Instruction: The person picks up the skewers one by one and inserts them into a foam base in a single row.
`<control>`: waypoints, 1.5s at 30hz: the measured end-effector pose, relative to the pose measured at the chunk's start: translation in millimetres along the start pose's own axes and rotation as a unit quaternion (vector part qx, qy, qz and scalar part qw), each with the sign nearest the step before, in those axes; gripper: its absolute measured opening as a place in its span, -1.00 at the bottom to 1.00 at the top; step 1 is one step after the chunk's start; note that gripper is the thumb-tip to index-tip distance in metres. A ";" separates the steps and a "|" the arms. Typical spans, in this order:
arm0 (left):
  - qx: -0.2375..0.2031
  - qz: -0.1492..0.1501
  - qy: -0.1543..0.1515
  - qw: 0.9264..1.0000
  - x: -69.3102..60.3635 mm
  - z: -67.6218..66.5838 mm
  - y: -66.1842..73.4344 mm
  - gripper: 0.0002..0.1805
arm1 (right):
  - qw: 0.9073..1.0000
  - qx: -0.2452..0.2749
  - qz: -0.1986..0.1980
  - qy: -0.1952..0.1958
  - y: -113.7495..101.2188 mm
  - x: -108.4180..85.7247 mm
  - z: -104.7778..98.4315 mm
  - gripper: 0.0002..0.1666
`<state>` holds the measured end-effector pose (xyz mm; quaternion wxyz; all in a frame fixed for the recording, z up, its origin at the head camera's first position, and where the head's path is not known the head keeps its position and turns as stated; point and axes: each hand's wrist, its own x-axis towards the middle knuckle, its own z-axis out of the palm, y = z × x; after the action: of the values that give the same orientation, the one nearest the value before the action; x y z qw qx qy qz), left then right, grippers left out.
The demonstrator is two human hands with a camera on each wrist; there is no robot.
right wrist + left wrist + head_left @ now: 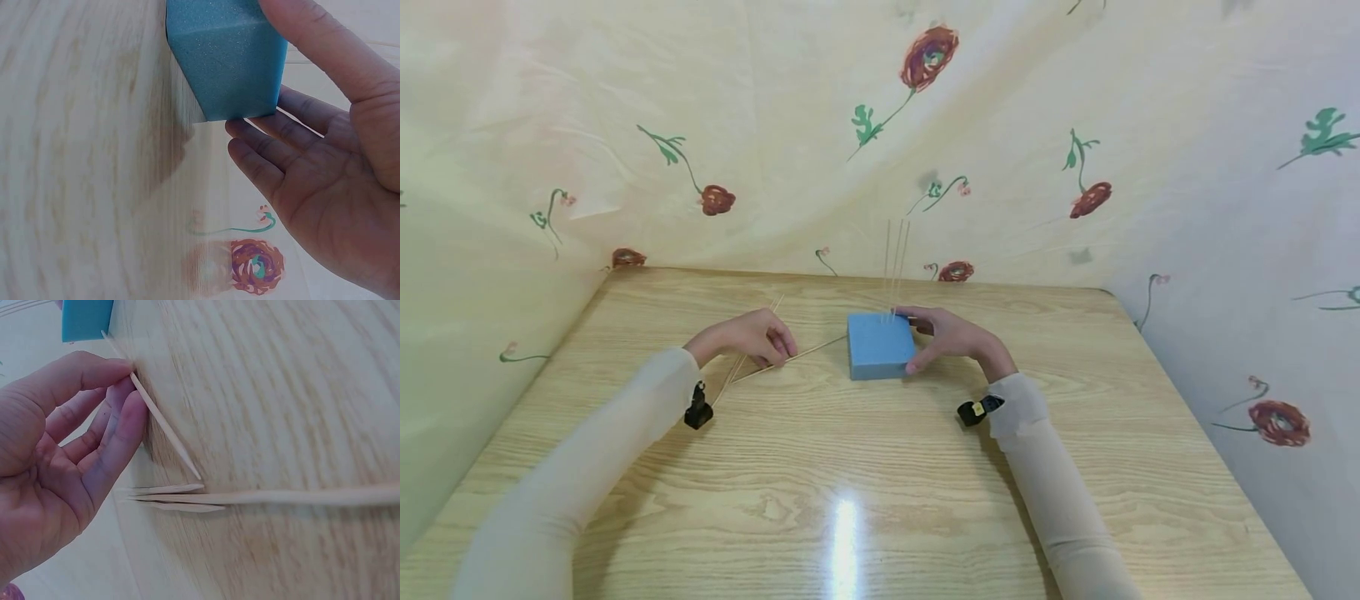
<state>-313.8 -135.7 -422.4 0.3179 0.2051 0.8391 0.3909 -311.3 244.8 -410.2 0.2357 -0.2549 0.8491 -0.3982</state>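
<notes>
Evidently, the step in hand is handling one stick (164, 425) cleanly, and a light but firm pinch seems the best way. The left hand (760, 335) has it between thumb and forefinger, close above the table (812, 450). Thin wood like this would probably roll or bend if squeezed hard or gripped far from its middle. Its near end lies just beside some loose sticks (281, 497), so raising that end first should avoid dragging them along. The right hand (951, 335) grasps the block (882, 343) by its right side, thumb at the near corner and fingers towards the far edge; a steady, gentle hold there ought to spare the three upright sticks (899, 250) a knock.

As for direction, the pinched stick lies low and nearly flat, left of the block. Its long axis runs slantwise, from the near end by the loose sticks, away and rightward to the block's left side. The far tip points at the block; whether it touches, I cannot tell. The loose sticks slant more steeply away, crossing beneath the left hand.
</notes>
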 end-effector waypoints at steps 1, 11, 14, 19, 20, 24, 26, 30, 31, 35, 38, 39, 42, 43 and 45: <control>0.000 -0.001 0.000 1.000 0.2 -0.1 -0.3 -0.76 | 1.000 0.000 0.000 0.000 0.0 -0.1 0.0 0.30; 0.000 -0.001 -0.004 1.000 -1.7 -1.2 0.7 -0.76 | 1.000 0.002 -0.004 -0.001 1.7 1.0 -0.4 0.29; 0.004 0.003 -0.007 1.000 -2.0 -1.6 -0.2 -0.78 | 1.000 0.002 -0.006 -0.001 2.9 1.5 -0.3 0.29; 0.008 0.008 -0.008 1.000 -2.7 -1.8 -1.4 -0.79 | 1.000 0.001 -0.004 -0.001 4.0 2.0 0.3 0.30; 0.008 0.007 -0.008 1.000 -2.7 -1.7 -1.6 -0.79 | 1.000 0.001 -0.004 -0.001 4.1 2.1 0.5 0.30; 0.007 0.006 -0.008 1.000 -2.4 -0.9 -1.7 -0.79 | 1.000 0.001 -0.001 0.001 3.5 1.6 1.0 0.30; 0.008 0.005 -0.007 1.000 -2.4 -0.3 -1.4 -0.79 | 1.000 0.001 -0.001 0.001 3.0 1.2 1.4 0.29; 0.012 0.004 -0.002 1.000 -2.5 1.0 -1.0 -0.79 | 1.000 -0.001 -0.003 0.001 2.4 0.6 1.9 0.30; 0.013 0.004 -0.002 1.000 -2.6 1.0 -0.8 -0.79 | 1.000 -0.002 -0.004 0.001 2.4 0.6 1.8 0.30; 0.013 0.002 0.000 1.000 -3.5 1.3 0.7 -0.79 | 1.000 -0.005 -0.008 0.001 3.3 1.3 1.5 0.30; 0.014 0.003 0.000 1.000 -3.9 2.0 2.2 -0.78 | 1.000 -0.007 -0.009 0.002 3.7 1.8 1.4 0.30; 0.014 0.002 0.001 1.000 -4.1 2.3 3.0 -0.78 | 1.000 -0.008 -0.009 0.002 3.9 2.0 1.3 0.30; 0.017 0.004 0.001 1.000 -3.9 2.6 3.7 -0.78 | 1.000 -0.008 -0.010 0.003 3.9 2.4 1.2 0.30; 0.018 0.005 0.002 1.000 -3.8 2.4 3.6 -0.78 | 1.000 -0.008 -0.009 0.003 3.9 2.5 1.2 0.30; 0.018 0.005 0.004 1.000 -3.5 2.0 3.0 -0.79 | 1.000 -0.009 -0.009 0.004 3.7 2.5 1.2 0.30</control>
<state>-309.6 -135.0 -419.7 0.3087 0.2135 0.8462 0.3781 -313.4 244.6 -414.4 0.2268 -0.2631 0.8511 -0.3936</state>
